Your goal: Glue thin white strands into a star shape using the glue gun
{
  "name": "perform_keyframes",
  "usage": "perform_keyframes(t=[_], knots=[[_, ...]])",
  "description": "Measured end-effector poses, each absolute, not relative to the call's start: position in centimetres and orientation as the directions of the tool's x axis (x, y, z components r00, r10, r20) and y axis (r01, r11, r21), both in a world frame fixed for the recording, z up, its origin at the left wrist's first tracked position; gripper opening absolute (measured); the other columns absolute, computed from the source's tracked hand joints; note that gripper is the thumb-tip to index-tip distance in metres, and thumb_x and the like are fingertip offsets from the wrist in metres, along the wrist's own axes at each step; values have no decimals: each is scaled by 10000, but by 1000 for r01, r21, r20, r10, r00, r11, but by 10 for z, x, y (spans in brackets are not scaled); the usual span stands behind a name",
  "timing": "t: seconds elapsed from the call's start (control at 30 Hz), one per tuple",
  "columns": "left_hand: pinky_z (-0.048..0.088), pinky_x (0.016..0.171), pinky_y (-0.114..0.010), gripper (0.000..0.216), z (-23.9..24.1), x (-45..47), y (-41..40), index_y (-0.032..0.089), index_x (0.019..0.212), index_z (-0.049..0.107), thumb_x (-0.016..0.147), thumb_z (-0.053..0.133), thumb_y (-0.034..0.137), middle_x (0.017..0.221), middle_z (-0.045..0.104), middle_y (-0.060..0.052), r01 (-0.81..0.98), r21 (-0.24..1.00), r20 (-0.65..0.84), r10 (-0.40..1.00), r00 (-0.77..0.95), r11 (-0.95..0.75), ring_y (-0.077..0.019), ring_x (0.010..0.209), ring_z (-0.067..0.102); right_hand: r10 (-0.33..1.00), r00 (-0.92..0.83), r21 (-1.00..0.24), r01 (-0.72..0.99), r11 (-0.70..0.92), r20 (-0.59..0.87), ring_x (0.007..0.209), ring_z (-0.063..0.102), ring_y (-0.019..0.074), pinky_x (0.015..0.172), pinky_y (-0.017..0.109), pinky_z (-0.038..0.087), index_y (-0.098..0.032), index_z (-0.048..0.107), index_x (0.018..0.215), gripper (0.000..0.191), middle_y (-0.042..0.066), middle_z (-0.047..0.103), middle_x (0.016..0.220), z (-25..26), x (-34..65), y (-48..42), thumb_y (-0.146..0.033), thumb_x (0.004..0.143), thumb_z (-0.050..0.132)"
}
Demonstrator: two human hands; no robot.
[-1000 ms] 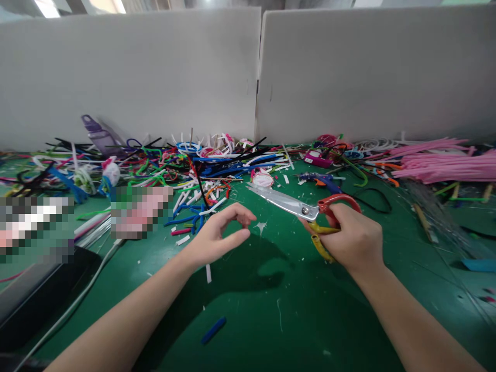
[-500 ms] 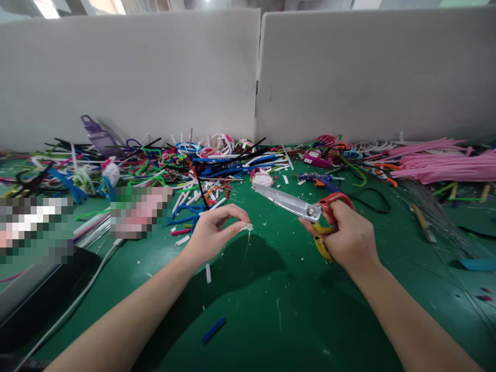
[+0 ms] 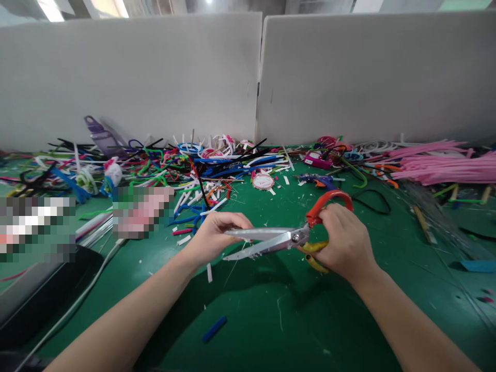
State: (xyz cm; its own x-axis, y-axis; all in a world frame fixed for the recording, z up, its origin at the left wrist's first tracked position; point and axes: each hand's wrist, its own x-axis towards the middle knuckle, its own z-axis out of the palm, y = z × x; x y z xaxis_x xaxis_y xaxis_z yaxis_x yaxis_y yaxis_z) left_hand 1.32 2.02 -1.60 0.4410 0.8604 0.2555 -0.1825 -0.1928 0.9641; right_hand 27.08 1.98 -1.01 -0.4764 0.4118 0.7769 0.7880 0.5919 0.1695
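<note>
Observed right hand [image 3: 346, 245] clamped on scissors [image 3: 295, 237] with parted blades [image 3: 267, 233], centre of frame. Noted left hand [image 3: 209, 235], apart from right, partly hidden behind blades; cannot tell whether clamped on anything.

It is a bit dim and grey here. The brightest light glows high up at the back, most of all at the top left, and the room [image 3: 225, 5] above the pale boards [image 3: 127, 82] looks fuzzy. Soft dark shadows lie on the green table [image 3: 259, 330] near the arms [image 3: 155, 299]. The scissors [image 3: 271, 244] shine. Things at the sides look stretched and smudgy, and big squares hide two patches on the left
</note>
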Motion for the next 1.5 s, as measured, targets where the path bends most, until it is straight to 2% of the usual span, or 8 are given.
perform_keyframes(t=[0.2,0.53,0.77,0.97,1.13,1.23,1.37,1.5], knots=[[445,629,-281,102,-16,13,20,163,696,683,691,698,264,737,638,-46,-159,967,250,841,481,-196,-153,688,580,401,-488,195,788,584,775,634,467,182,566,302,388,-181,440,757,301,51,499,652,-12,269,20,-448,714,573],[445,652,-291,183,-13,13,19,167,676,676,642,724,340,730,630,-46,-148,977,204,857,473,-151,-159,700,569,385,-484,203,790,579,785,590,490,151,522,271,365,-189,446,706,208,41,531,621,-10,270,17,-360,732,561],[422,607,-280,235,-16,12,20,160,696,678,627,723,379,691,617,-41,-176,978,184,866,464,-113,-152,654,554,373,-481,225,802,553,794,540,470,133,500,259,345,-193,456,680,126,12,515,566,-12,272,17,-269,729,544],[418,572,-260,187,-18,13,21,157,712,669,643,723,322,706,625,-40,-168,980,175,878,446,-110,-140,635,562,346,-483,242,798,552,804,530,468,127,499,259,343,-170,502,696,100,9,518,555,-11,272,17,-240,698,574],[449,630,-267,116,-14,13,20,152,706,652,690,688,262,676,632,-31,-127,976,216,867,448,-178,-135,662,579,334,-466,250,814,524,819,471,397,106,477,254,311,-196,450,595,161,-22,448,482,-10,274,17,-229,709,559],[464,652,-276,123,-13,14,20,164,717,647,714,664,286,667,627,-24,-100,976,216,880,422,-191,-134,665,579,407,-393,182,865,467,824,484,409,111,481,254,319,-195,445,609,195,-17,449,503,-12,273,18,-289,728,567],[474,679,-288,99,-13,15,20,178,732,633,734,650,275,647,612,-15,-141,965,257,891,373,-220,-127,660,574,583,-233,-8,925,380,778,494,412,113,459,247,316,-196,435,680,292,-22,424,547,-16,272,22,-444,738,578],[476,667,-280,92,-13,16,20,172,734,622,740,642,261,662,603,-14,-135,960,277,905,321,-246,-121,654,571,675,-203,-136,900,413,709,575,445,147,496,265,351,-203,409,763,381,1,433,645,-17,274,27,-569,750,511]])
